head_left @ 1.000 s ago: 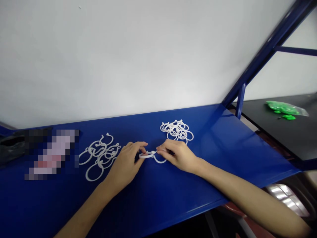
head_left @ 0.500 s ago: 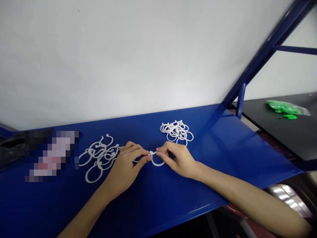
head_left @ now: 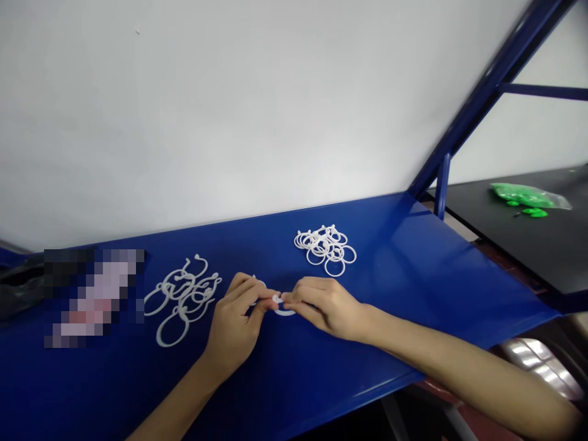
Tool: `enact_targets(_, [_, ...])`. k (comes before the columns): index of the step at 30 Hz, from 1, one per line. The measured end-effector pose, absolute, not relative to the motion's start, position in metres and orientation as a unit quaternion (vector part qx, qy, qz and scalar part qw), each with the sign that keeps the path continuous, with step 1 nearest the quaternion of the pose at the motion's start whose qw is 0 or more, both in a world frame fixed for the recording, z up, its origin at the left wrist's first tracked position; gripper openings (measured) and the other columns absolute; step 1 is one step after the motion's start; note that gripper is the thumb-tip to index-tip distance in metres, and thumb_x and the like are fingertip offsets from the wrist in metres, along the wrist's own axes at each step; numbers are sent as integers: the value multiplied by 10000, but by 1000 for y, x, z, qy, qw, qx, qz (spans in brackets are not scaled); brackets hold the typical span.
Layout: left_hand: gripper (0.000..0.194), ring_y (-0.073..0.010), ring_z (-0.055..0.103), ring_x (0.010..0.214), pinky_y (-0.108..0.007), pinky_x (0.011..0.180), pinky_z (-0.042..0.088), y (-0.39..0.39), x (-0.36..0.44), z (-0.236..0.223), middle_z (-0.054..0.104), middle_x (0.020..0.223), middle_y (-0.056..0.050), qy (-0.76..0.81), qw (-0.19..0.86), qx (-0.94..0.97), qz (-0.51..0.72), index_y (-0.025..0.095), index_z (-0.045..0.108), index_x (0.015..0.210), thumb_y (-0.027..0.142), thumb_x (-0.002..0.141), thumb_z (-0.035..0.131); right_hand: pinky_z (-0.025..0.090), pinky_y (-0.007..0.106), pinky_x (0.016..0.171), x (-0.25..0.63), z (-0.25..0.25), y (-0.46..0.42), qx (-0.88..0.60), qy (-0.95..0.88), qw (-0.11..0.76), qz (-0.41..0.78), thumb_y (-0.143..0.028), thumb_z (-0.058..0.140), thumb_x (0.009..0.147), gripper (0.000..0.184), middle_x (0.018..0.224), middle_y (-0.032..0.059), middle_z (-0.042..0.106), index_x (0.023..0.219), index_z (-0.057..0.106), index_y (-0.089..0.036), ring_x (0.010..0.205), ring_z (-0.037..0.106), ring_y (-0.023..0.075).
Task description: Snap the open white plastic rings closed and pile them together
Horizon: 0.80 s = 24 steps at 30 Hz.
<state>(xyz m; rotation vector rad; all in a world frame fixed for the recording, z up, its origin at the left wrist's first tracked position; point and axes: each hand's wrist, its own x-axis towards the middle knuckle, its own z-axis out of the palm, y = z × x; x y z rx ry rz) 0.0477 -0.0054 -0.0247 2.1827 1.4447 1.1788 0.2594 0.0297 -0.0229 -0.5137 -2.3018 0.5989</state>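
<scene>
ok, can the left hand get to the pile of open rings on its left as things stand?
Probably yes: the pile of open rings lies on bare shelf beside the left hand, nothing between, though both hands pinch a white ring.

A blue shelf [head_left: 413, 288] runs below a plain white wall [head_left: 229, 92]. At the shelf's right end a blue slanted post [head_left: 478, 98] climbs away. Beyond that end sits a black table [head_left: 542, 251], bearing a bag of green pieces [head_left: 528, 196]. On the shelf's left end lies a blurred-out patch [head_left: 92, 297].
</scene>
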Motion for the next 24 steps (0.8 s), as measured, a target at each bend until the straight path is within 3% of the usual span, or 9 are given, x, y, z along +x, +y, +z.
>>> enact_targets(3, [202, -178, 579, 827, -303, 749, 498, -4, 50, -23, 693, 777, -6, 486, 109, 765, 409, 226, 667, 790, 236, 961, 561, 545, 274, 668, 259, -18, 30, -198, -893, 349, 203, -247, 441, 1054, 244, 854, 74, 694, 1026, 662, -149, 763, 641, 156])
enact_targets(6, [143, -186, 593, 890, -320, 817, 505, -1, 49, -19, 707, 883, -25, 486, 70, 779, 390, 220, 696, 955, 286, 969, 570, 544, 284, 702, 262, -11, 38, -234, -890, 357, 160, -249, 458, 1044, 223, 904, 79, 691, 1023, 662, -161, 809, 646, 163])
enact_targets(9, [200, -200, 595, 964, -354, 901, 494, 3, 41, -18, 700, 982, -38, 495, 11, 795, 352, 224, 688, 1106, 287, 974, 551, 526, 301, 729, 277, -4, 57, -349, -857, 364, 102, -257, 510, 1019, 186, 981, 90, 667, 990, 670, -168, 838, 642, 175])
enact_targets(12, [264, -224, 593, 1025, -399, 954, 485, 9, 25, -19, 688, 1069, -47, 513, -18, 807, 292, 231, 672, 1159, 232, 952, 507, 481, 296, 675, 304, -1, 85, -464, -807, 357, 71, -239, 582, 971, 144, 905, 63, 655, 888, 677, -169, 706, 597, 149])
enact_targets(18, [425, -276, 578, 1117, -479, 999, 476, 19, 5, -27, 663, 1196, -57, 547, -7, 814, 195, 244, 657, 1213, 167, 830, 488, 452, 276, 652, 340, 0, 119, -472, -800, 306, 206, -249, 650, 890, 91, 789, 18, 697, 875, 693, -170, 660, 592, 131])
enact_targets(21, [421, -277, 574, 1124, -488, 1003, 470, 21, 5, -31, 665, 1205, -57, 553, 7, 813, 183, 249, 663, 1217, 182, 841, 485, 448, 272, 658, 342, -2, 121, -455, -809, 273, 254, -258, 634, 884, 126, 786, 16, 707, 809, 691, -175, 668, 593, 128])
enact_targets(24, [361, -275, 576, 1105, -485, 984, 468, 23, 5, -35, 680, 1172, -60, 557, 16, 812, 176, 248, 684, 1188, 226, 890, 480, 446, 278, 681, 342, -4, 122, -460, -820, 256, 224, -245, 639, 871, 107, 818, 23, 707, 807, 697, -182, 701, 596, 135])
